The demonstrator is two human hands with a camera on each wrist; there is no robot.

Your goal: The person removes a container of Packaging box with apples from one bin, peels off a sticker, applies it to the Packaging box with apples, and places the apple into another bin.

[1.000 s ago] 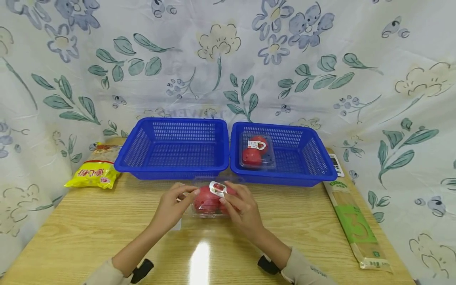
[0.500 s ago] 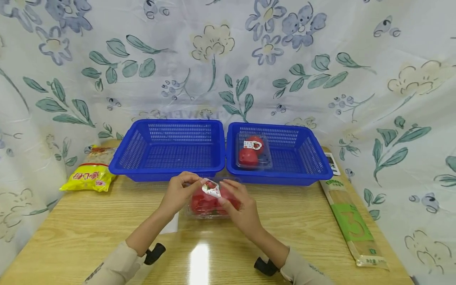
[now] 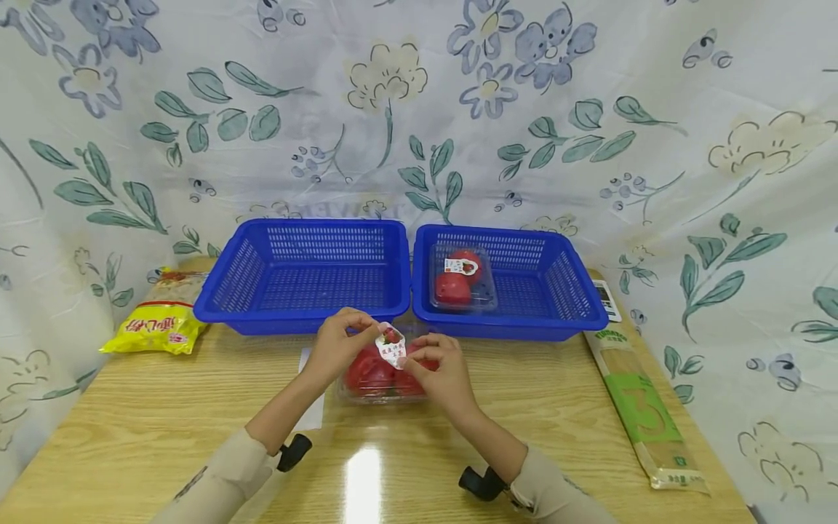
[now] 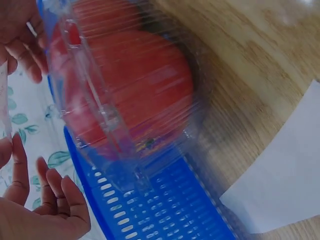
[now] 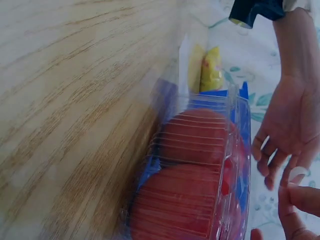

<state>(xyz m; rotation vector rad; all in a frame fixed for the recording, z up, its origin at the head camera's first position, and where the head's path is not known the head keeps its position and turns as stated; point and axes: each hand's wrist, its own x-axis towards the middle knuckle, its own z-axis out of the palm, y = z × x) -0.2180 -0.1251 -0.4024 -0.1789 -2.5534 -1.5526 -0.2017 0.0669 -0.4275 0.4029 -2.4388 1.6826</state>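
Note:
A white label sticker (image 3: 392, 346) with a red fruit picture and red print is held over a clear plastic box (image 3: 382, 399) of red tomatoes (image 3: 369, 375). My left hand (image 3: 337, 343) pinches its upper left edge between thumb and finger. At the lower right edge, my right hand (image 3: 447, 372) pinches it too. In the left wrist view, the lid stands shut over the tomatoes (image 4: 135, 85), and my left hand (image 4: 47, 215) is at lower left. The right wrist view has the sticker (image 5: 298, 175) edge-on by the fingertips of my right hand (image 5: 302, 205).
Behind are two blue baskets (image 3: 301, 319); the right basket (image 3: 511, 329) holds another labelled tomato box (image 3: 481, 298). A yellow snack bag (image 3: 157, 320) lies left, a long green-labelled packet (image 3: 644, 407) right. White paper (image 3: 313, 407) lies by the left forearm.
Both hands have lifted the sticker off the box lid and turned it more upright, its printed face now in plain view. The head view has shifted slightly.

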